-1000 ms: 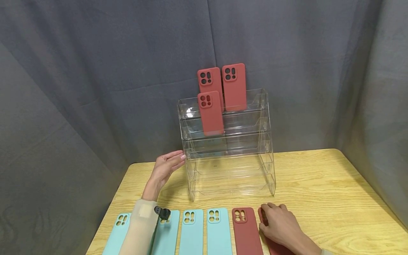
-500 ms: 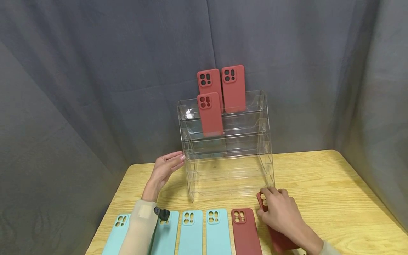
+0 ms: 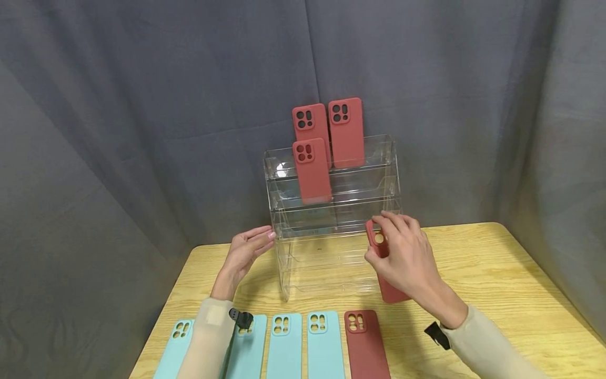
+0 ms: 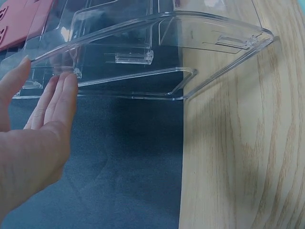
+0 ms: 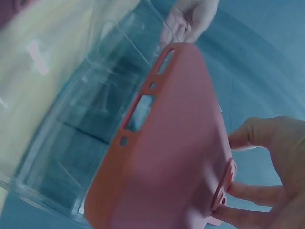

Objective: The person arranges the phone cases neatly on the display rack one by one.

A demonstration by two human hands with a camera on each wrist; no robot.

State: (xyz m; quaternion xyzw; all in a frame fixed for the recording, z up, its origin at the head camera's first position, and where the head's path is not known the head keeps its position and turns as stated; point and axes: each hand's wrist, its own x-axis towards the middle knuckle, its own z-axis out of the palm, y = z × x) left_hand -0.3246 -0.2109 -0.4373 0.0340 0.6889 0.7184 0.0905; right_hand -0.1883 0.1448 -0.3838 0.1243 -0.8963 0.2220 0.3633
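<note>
Pinching a red phone case [image 3: 392,293] right of center in the head view, the right hand's grip [image 3: 406,255] is narrow across its camera-hole end, before the clear rack [image 3: 364,198]. The left hand's grip [image 3: 247,250] holds nothing, straight fingers against the rack's side. Three cases [image 3: 347,134] sit at upper center; turquoise cases [image 3: 286,347] and another red one [image 3: 368,345] lie along the desk's [image 3: 497,295] lower edge of frame
</note>
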